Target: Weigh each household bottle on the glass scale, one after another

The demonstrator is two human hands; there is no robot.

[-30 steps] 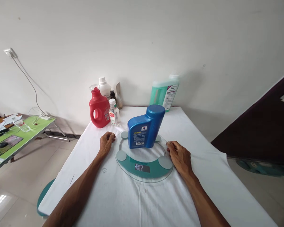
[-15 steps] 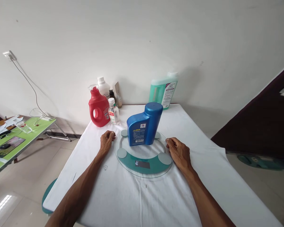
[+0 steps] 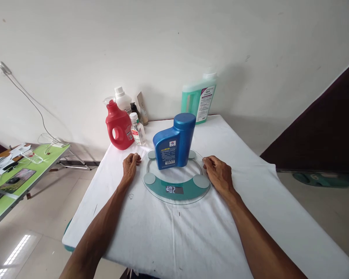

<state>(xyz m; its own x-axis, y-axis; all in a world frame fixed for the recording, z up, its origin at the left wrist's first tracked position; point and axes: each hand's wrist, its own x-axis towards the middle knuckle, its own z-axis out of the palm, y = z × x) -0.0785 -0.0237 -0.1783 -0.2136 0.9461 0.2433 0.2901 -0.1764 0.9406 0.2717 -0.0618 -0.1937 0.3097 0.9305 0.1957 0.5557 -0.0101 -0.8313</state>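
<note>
Both hands rest empty on the bench: left hand (image 3: 130,166) loosely curled, right hand (image 3: 219,176) relaxed open. Between them, the blue bottle (image 3: 174,141) stands upright on the glass scale (image 3: 176,186).

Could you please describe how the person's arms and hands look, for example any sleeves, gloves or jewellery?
Both forearms are bare, with no sleeves visible up to the frame edge. The left hand and the right hand wear no gloves. No watch, bracelet or ring can be seen on either.

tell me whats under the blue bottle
The blue bottle stands upright on a round glass scale lying on the white tablecloth. Its display faces the person; the glass directly beneath the bottle is covered.
</note>
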